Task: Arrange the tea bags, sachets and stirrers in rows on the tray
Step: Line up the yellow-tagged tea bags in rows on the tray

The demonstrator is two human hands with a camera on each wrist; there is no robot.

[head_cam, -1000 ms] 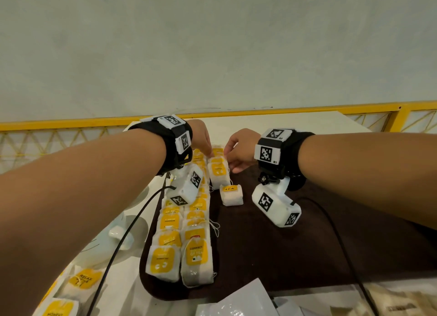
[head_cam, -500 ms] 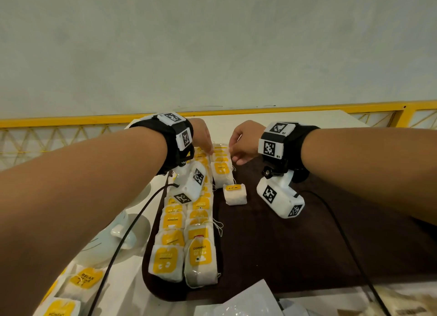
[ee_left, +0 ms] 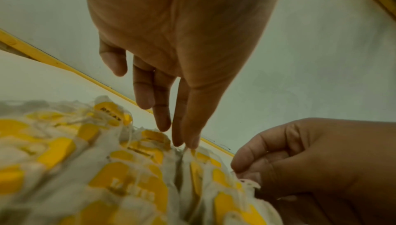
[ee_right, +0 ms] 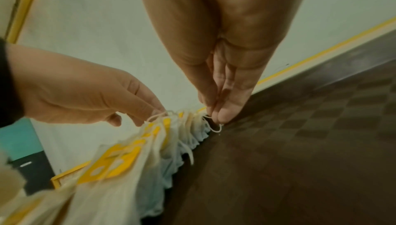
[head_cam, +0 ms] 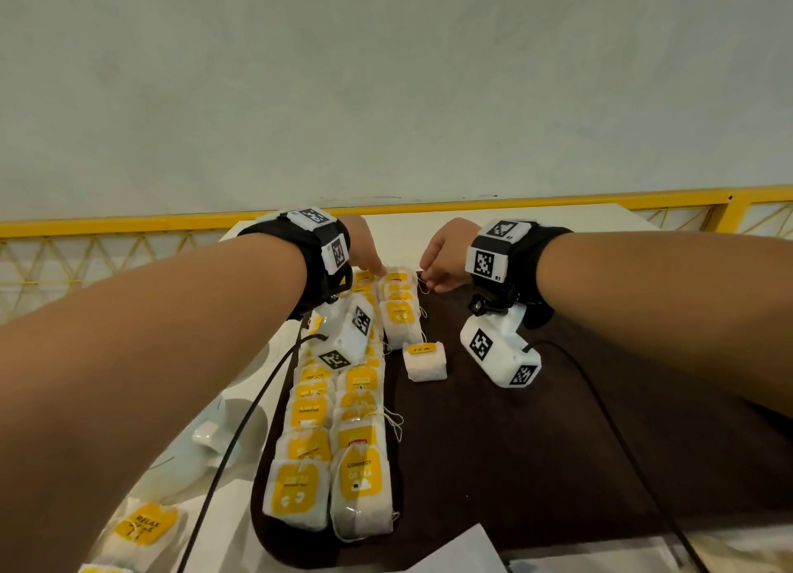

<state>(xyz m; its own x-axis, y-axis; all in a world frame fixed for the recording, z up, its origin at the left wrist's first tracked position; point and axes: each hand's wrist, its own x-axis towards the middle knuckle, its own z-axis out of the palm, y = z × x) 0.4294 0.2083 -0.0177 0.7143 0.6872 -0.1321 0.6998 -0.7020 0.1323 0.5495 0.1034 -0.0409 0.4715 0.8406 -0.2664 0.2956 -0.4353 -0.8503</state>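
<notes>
A dark brown tray holds two long rows of tea bags with yellow tags along its left side. A short third row starts at the far end. One tea bag lies apart, just nearer than that row. Both hands work at the far end of the third row. My left hand pinches the top edge of the far tea bag between thumb and forefinger. My right hand pinches a white string loop of a bag at the tray surface.
Loose tea bags lie on the white table at the near left, beside a white cup and saucer. White paper packets sit at the near edge. Black cables trail from both wrists. A yellow rail bounds the far side.
Both hands have edged a little farther along the third row towards the tray's far end. The lone tea bag and the two long rows lie as before.
</notes>
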